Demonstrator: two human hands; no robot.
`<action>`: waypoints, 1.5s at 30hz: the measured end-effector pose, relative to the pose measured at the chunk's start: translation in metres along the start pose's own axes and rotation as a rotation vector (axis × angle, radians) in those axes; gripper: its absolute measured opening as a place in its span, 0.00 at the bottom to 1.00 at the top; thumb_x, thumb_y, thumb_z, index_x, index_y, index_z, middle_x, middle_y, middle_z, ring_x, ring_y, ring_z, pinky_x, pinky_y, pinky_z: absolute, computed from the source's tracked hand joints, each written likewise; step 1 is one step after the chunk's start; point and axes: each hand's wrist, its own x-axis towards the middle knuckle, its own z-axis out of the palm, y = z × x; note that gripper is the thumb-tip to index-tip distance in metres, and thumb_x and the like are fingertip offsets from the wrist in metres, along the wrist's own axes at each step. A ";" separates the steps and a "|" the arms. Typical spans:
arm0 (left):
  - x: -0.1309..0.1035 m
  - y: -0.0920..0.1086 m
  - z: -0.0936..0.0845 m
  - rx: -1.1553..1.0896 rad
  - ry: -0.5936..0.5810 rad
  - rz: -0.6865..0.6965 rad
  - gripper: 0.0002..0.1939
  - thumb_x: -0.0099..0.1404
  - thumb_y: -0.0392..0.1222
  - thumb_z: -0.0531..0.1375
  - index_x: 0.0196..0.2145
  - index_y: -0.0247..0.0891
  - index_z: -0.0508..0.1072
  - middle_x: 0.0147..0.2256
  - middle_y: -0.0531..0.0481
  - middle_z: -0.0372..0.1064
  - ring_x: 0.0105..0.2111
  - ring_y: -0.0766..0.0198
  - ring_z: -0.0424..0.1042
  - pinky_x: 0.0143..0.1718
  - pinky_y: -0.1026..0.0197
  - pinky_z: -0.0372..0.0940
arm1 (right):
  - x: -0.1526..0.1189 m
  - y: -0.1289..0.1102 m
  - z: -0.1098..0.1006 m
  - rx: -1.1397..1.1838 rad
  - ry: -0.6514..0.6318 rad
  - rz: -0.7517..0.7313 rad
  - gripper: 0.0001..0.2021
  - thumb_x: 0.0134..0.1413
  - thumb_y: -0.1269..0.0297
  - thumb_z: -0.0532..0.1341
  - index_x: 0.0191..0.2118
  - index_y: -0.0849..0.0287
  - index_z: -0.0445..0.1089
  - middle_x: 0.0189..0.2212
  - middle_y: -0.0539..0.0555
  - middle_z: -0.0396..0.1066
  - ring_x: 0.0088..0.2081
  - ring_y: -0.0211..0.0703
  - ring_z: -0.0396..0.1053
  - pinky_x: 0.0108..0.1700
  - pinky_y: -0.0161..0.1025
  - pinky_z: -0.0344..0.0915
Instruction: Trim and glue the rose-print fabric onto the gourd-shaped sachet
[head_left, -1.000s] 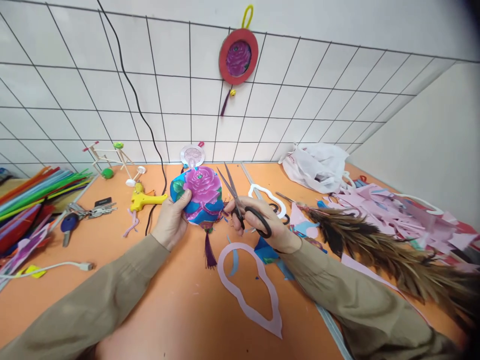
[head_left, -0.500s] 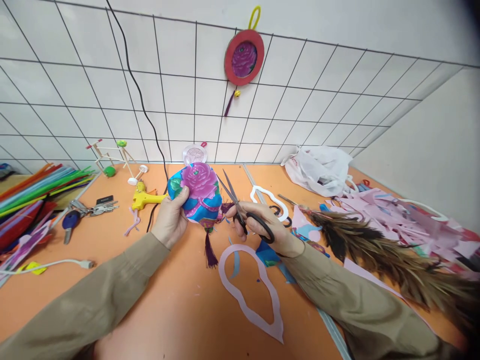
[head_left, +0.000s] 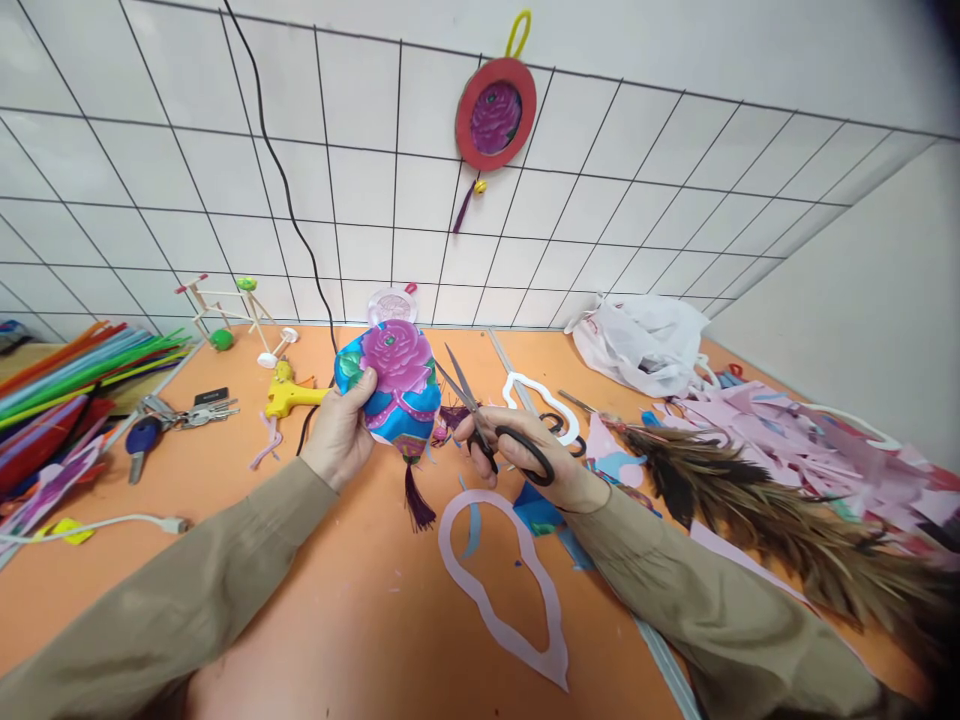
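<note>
My left hand (head_left: 341,430) grips a blue fabric sachet (head_left: 397,375) with a purple flower printed on it, the thumb lying on its front. From the sachet's lower tip hangs a dark purple tassel (head_left: 418,500). In my right hand (head_left: 555,450) is a pair of scissors (head_left: 525,452) with black handles, its blades slightly parted and pointing up and left, just right of the sachet and apart from it. A small pink bead with dark threads (head_left: 444,425) shows between the sachet and the scissors. Below lies a pink paper outline (head_left: 551,600).
Yellow glue gun (head_left: 289,395), keys (head_left: 142,440) and pipe cleaners (head_left: 67,375) lie left. A white plastic bag (head_left: 637,340), pink scraps (head_left: 810,440) and a feather duster (head_left: 720,490) occupy the right. A red round ornament (head_left: 466,115) hangs on the wall grid.
The view has shifted slightly. The sachet is turned a little, and its tassel now swings out to the right. Both hands keep their hold.
</note>
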 end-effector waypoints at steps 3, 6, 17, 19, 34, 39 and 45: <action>-0.003 -0.002 0.001 0.018 0.003 -0.029 0.14 0.59 0.33 0.67 0.44 0.34 0.76 0.37 0.46 0.81 0.37 0.58 0.80 0.46 0.56 0.74 | 0.000 0.002 0.000 -0.006 -0.012 -0.019 0.24 0.58 0.44 0.60 0.43 0.66 0.71 0.23 0.51 0.67 0.23 0.37 0.66 0.27 0.34 0.60; -0.009 -0.007 0.003 0.046 0.001 -0.060 0.16 0.58 0.35 0.68 0.45 0.35 0.76 0.37 0.46 0.81 0.37 0.56 0.80 0.47 0.52 0.74 | 0.000 0.005 0.000 -0.013 -0.003 -0.040 0.24 0.59 0.44 0.60 0.44 0.65 0.71 0.24 0.51 0.68 0.23 0.37 0.66 0.28 0.35 0.60; -0.023 -0.016 0.008 0.139 -0.040 -0.021 0.18 0.51 0.44 0.73 0.39 0.34 0.78 0.37 0.43 0.80 0.45 0.47 0.77 0.47 0.48 0.73 | 0.001 0.003 0.000 0.009 0.049 -0.066 0.24 0.57 0.44 0.61 0.40 0.64 0.70 0.22 0.50 0.66 0.22 0.37 0.65 0.27 0.35 0.60; -0.023 -0.016 0.008 0.146 -0.032 -0.024 0.19 0.50 0.44 0.74 0.38 0.34 0.78 0.36 0.43 0.80 0.45 0.47 0.77 0.48 0.48 0.73 | 0.001 0.001 0.000 -0.003 0.062 -0.056 0.25 0.56 0.43 0.61 0.39 0.65 0.70 0.22 0.50 0.66 0.22 0.37 0.65 0.26 0.35 0.60; -0.026 -0.017 0.011 0.140 0.021 -0.023 0.19 0.47 0.42 0.75 0.36 0.35 0.78 0.34 0.45 0.80 0.45 0.45 0.77 0.47 0.49 0.74 | 0.000 0.002 -0.002 -0.072 0.154 0.044 0.24 0.52 0.42 0.62 0.38 0.63 0.71 0.19 0.48 0.67 0.17 0.34 0.63 0.21 0.32 0.59; -0.026 -0.017 0.010 0.148 0.027 -0.019 0.18 0.49 0.43 0.74 0.36 0.34 0.78 0.35 0.44 0.80 0.46 0.45 0.77 0.48 0.49 0.74 | -0.001 0.000 -0.001 -0.073 0.153 0.063 0.24 0.52 0.42 0.63 0.37 0.63 0.71 0.18 0.48 0.67 0.17 0.33 0.63 0.21 0.31 0.59; -0.025 -0.018 0.009 0.145 0.040 -0.016 0.16 0.48 0.42 0.74 0.33 0.34 0.77 0.35 0.44 0.80 0.45 0.46 0.78 0.47 0.48 0.74 | -0.001 0.002 -0.002 -0.081 0.144 0.060 0.24 0.53 0.42 0.62 0.37 0.63 0.70 0.18 0.47 0.66 0.17 0.33 0.63 0.20 0.31 0.59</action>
